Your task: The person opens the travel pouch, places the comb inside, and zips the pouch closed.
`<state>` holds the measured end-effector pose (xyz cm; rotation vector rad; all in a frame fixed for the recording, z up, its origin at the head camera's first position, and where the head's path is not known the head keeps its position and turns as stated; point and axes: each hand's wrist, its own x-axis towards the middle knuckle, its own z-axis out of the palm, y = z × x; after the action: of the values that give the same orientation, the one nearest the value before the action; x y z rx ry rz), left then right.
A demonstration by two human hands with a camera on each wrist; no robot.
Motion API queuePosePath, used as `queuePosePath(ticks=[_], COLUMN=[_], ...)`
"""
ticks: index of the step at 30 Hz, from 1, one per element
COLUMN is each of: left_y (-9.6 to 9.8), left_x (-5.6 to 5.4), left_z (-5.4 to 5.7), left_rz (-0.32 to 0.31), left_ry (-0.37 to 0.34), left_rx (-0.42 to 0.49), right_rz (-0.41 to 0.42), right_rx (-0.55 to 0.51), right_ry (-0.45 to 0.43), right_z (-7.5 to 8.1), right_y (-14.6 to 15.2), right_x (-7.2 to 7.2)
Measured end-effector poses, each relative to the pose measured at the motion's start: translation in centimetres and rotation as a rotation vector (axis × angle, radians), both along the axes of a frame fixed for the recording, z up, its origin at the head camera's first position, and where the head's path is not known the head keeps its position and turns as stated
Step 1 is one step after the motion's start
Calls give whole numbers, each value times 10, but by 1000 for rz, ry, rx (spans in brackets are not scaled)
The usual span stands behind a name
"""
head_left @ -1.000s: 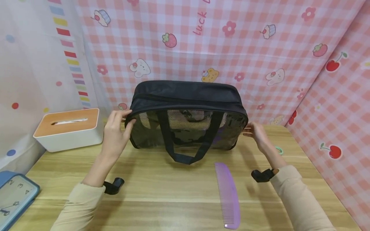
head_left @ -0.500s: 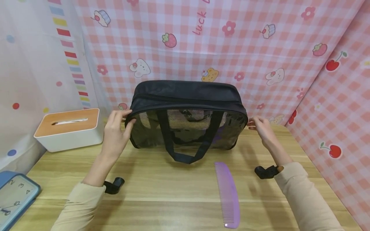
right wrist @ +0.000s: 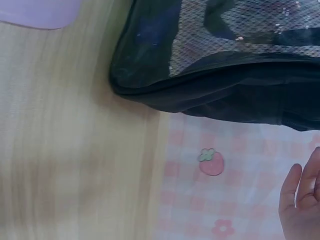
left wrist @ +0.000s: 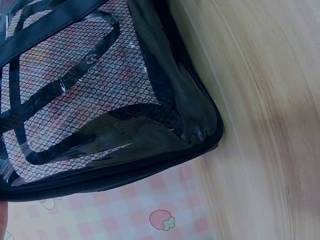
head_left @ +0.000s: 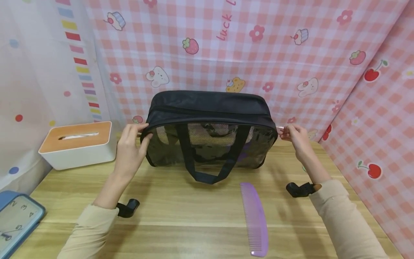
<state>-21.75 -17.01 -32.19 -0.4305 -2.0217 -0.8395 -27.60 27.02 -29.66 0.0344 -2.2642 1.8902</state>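
Observation:
A black toiletry bag [head_left: 210, 104] with a see-through front and a hanging strap handle [head_left: 205, 178] stands upright at the table's back. At its upper left corner, my left hand [head_left: 129, 145] pinches the edge between thumb and fingers. Off the right end, my right hand [head_left: 299, 140] has its fingertips together at a small shiny piece that looks like the zipper pull [head_left: 279, 127]. In the right wrist view only part of that hand [right wrist: 302, 200] shows, beside the bag [right wrist: 240, 90]. The left wrist view shows the bag's mesh and lower corner [left wrist: 200, 125].
A purple comb [head_left: 257, 219] lies on the wooden table in front of the bag. At the left are a white tissue box [head_left: 81, 153] with a wood-coloured lid and a blue clock [head_left: 19, 223]. A green ring [head_left: 304, 168] is partly hidden behind my right wrist.
My right hand has moved up and to the right, away from the bag's side, and the small shiny piece shows at its fingertips. The left hand and bag stay put.

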Motion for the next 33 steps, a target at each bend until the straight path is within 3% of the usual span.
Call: queuePosePath(ticks=[3, 23, 33], left_y=[0, 2, 2], left_x=[-1, 0, 0], left_z=[0, 0, -1], left_rz=[-2, 7, 8], left_ry=[1, 19, 28], left_rx=[0, 3, 4], right_rz=[-5, -45, -58], right_rx=[-23, 200, 381], right_ry=[24, 118, 154], right_z=[5, 31, 46], right_y=[-1, -17, -27], right_x=[0, -4, -2])
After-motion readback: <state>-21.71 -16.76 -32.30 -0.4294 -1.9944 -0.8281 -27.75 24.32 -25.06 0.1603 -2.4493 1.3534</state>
